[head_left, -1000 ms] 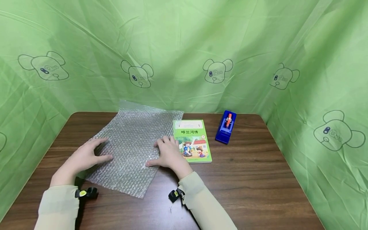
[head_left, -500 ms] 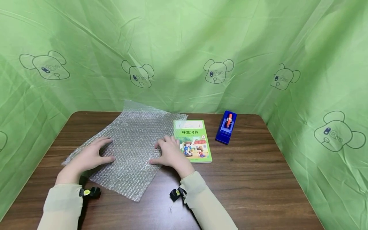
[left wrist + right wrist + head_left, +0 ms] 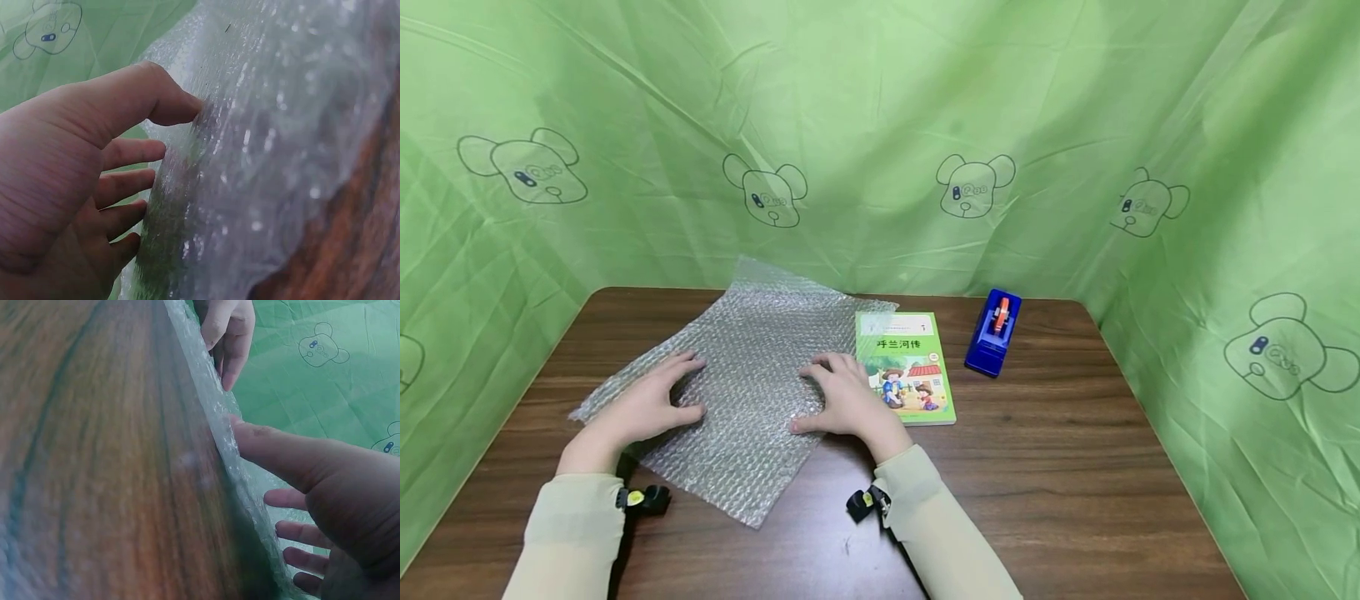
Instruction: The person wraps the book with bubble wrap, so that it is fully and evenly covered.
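A sheet of clear bubble wrap (image 3: pixel 748 350) lies over the left half of the table, its far corner standing up against the green cloth. My left hand (image 3: pixel 643 408) rests on its left side, thumb and fingers spread and relaxed. On the right side of the sheet is my right hand (image 3: pixel 850 408), fingers loosely bent, thumb touching the wrap. Both wrist views show the thumbs at the surface of the wrap, with nothing pinched. Just right of my right hand lies a green book (image 3: pixel 917 362) with a picture cover; the sheet's far-right corner overlaps it.
A blue tape dispenser (image 3: pixel 993 333) with an orange reel stands to the right of the book. The brown wooden table (image 3: pixel 1052 475) is enclosed at the back and sides by green cloth (image 3: pixel 880 92) printed with bear heads.
The bubble wrap has shifted slightly right, and its left corner now shows beyond my left hand. My left hand has moved a little to the right; the right hand hardly moves.
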The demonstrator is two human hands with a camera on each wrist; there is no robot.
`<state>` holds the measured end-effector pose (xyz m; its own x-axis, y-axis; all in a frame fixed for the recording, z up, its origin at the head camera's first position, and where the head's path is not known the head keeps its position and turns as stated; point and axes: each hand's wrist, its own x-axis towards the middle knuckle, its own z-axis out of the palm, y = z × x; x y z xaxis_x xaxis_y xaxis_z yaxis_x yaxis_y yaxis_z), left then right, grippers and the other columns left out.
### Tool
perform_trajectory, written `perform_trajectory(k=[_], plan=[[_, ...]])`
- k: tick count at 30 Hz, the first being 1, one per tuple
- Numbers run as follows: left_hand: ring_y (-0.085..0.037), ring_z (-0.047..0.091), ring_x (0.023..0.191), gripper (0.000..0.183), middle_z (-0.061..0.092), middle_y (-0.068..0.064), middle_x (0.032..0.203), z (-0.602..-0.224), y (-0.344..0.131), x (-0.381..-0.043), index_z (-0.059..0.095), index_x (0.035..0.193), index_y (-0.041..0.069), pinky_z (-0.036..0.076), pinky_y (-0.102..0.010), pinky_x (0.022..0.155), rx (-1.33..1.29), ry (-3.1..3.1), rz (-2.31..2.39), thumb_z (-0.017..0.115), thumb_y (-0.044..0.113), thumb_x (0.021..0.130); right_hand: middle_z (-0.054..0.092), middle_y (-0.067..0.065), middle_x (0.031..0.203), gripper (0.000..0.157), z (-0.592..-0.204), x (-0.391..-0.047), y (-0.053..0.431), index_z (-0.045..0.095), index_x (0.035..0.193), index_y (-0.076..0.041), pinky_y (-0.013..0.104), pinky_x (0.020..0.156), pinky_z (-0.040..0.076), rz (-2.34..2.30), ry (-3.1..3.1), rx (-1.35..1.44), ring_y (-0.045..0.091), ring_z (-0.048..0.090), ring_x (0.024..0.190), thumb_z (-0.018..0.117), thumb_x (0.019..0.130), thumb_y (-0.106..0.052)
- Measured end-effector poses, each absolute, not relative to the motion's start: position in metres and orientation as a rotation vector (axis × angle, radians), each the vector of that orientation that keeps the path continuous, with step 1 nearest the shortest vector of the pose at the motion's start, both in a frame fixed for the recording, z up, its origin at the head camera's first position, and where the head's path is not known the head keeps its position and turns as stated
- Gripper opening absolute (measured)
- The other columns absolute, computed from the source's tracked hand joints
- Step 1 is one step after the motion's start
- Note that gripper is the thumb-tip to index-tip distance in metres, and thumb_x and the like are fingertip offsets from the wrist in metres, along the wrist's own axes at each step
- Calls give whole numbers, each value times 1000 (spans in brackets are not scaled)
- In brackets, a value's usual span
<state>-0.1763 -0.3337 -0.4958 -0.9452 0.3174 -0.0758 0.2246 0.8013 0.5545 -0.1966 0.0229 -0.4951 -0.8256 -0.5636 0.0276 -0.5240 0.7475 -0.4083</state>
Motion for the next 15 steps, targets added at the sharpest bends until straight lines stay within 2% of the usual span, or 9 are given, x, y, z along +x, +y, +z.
perform_trajectory(k=[8, 15], plan=[[-63, 31, 152, 77, 36, -36, 167, -491, -337, -171, 52, 157, -4, 32, -81, 116, 467, 2875, 852, 86, 27, 95, 47, 8, 165, 98, -495, -194, 20, 61, 156, -23, 53, 130, 28, -614, 2872, -833, 31, 39, 154, 91, 75, -71], [-61, 39, 148, 78, 44, -36, 162, -486, -337, -172, 51, 157, -3, 36, -77, 115, 412, 2885, 905, 85, 33, 98, 50, 7, 161, 97, -494, -192, 19, 63, 153, -23, 51, 125, 35, -627, 2892, -801, 30, 44, 147, 92, 74, -72]])
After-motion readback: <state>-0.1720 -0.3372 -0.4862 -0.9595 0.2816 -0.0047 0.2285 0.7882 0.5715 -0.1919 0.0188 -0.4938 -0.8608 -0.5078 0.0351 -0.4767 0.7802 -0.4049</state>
